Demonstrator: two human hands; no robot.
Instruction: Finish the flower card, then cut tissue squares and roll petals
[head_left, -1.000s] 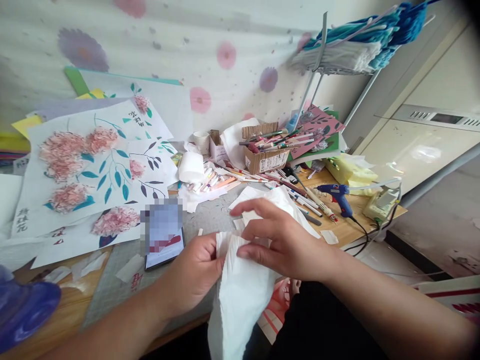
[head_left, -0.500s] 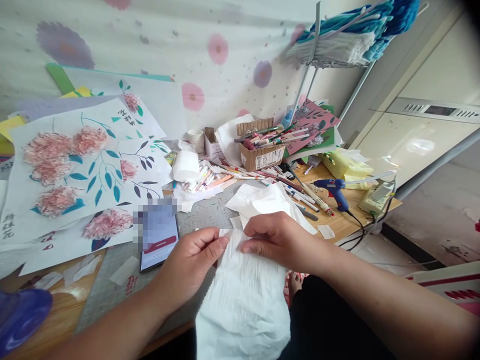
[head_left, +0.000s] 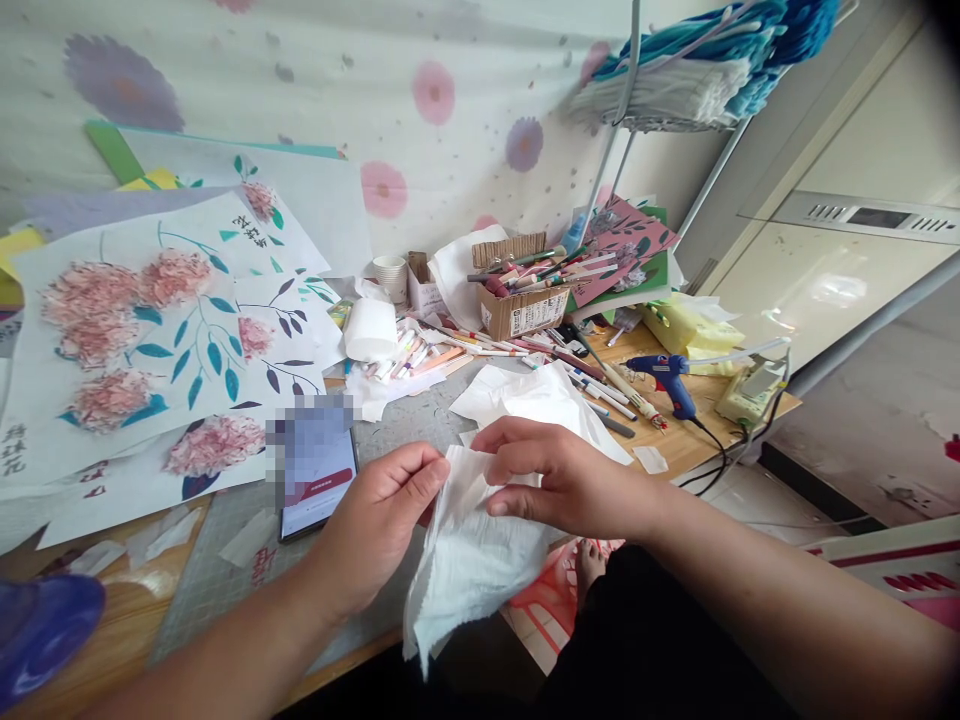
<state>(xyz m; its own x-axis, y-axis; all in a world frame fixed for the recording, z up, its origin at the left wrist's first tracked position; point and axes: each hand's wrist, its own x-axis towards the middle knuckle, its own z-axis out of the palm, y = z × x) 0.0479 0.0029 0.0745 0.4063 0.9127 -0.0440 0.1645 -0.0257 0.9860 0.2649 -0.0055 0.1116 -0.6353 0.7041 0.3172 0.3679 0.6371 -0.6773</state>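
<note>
A thin white tissue sheet [head_left: 472,560] hangs over the table's front edge, creased and narrowing to a point at the bottom. My left hand [head_left: 394,510] pinches its top left corner between thumb and forefinger. Over the upper right part of the sheet is my right hand [head_left: 540,475], its thumb and fingers apart, with a gap between them. Behind my right hand, more white tissue [head_left: 536,395] lies on the grey mat [head_left: 409,425].
Paper pictures with pink flowers [head_left: 180,340] and a phone [head_left: 319,480] lie left. Pens surround a cardboard box [head_left: 525,312] at the back. A blue glue gun [head_left: 667,380] and a power strip [head_left: 750,390] stand right; a purple object [head_left: 45,635] is at lower left.
The fingers of my right hand have parted from their pinch on the sheet. The sheet's lower part has swung left and gathered narrower, uncovering more of the floor.
</note>
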